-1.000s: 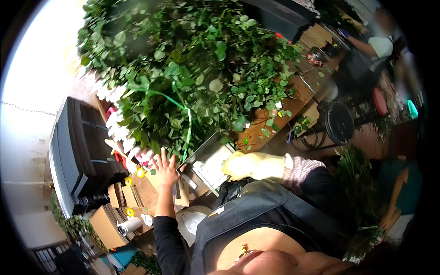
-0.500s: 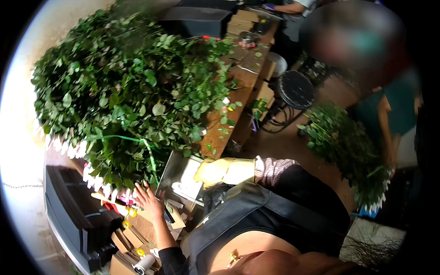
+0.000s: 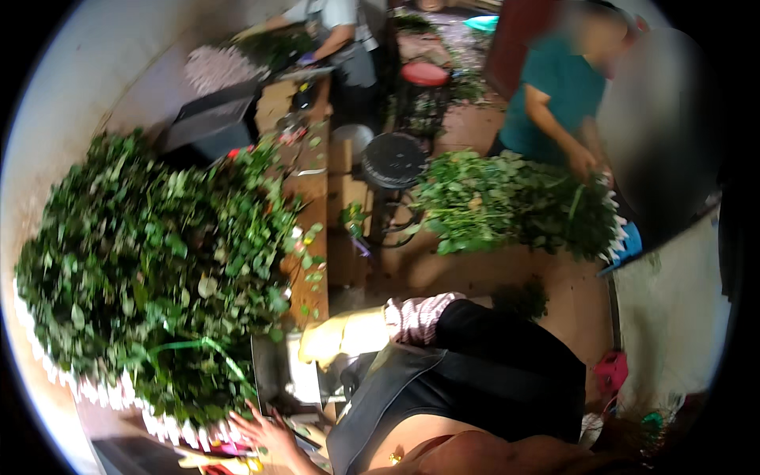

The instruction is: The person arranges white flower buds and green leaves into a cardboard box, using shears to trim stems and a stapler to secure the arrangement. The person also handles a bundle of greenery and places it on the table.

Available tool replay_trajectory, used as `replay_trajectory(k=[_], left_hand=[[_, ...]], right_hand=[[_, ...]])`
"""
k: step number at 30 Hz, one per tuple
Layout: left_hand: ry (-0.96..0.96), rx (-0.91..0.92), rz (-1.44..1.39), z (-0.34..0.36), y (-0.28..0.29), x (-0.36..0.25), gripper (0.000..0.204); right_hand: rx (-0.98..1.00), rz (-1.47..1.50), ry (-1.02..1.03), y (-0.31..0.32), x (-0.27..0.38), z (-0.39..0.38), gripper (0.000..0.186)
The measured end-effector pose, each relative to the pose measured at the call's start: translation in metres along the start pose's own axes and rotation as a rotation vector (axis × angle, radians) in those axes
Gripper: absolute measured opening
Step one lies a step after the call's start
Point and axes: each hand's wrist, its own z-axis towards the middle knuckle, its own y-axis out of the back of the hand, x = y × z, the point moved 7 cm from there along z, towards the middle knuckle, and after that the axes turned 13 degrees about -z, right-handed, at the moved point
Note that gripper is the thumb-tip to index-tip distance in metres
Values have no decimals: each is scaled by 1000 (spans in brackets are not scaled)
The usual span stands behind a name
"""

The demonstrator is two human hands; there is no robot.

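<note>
My left hand (image 3: pixel 265 434) is bare, its fingers spread beside the lower edge of a big heap of leafy green stems (image 3: pixel 158 277). White and pale pink ends (image 3: pixel 111 389) line the heap's left and lower side. A green strap (image 3: pixel 226 358) lies across the leaves and runs down toward my left hand. My right hand (image 3: pixel 321 340) wears a yellow glove with a striped cuff and rests over a shiny metal tray (image 3: pixel 267 368) at the heap's right edge. Glare and blur hide the glove's fingers, so whether it grips anything does not show.
A wooden bench (image 3: pixel 307 273) runs away from me, with scattered leaves on it. Beyond the bench stand a round black stool (image 3: pixel 394 160) and a red stool (image 3: pixel 425 74). A co-worker in green (image 3: pixel 546 103) holds a leafy bundle (image 3: pixel 507 202); another (image 3: pixel 336 39) works at the back.
The view has swung up and to the right, bringing more of the room and both co-workers in. My left hand keeps beside the heap's edge, my gloved right hand over the tray.
</note>
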Motion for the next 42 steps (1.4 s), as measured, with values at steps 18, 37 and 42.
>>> replay_trajectory(k=[18,37,42], left_hand=[[-33,-51,-112,8,22,-25,45],[6,-290,-386,12,76,-46,39],[-28,-192,-1009,27,125,-135,37]], right_hand=[[-449,277,-560,36,-6,-189,61],[400,231,-2127,40,-11,-624,54],[-207,298,-2309,20,-17,-677,62]])
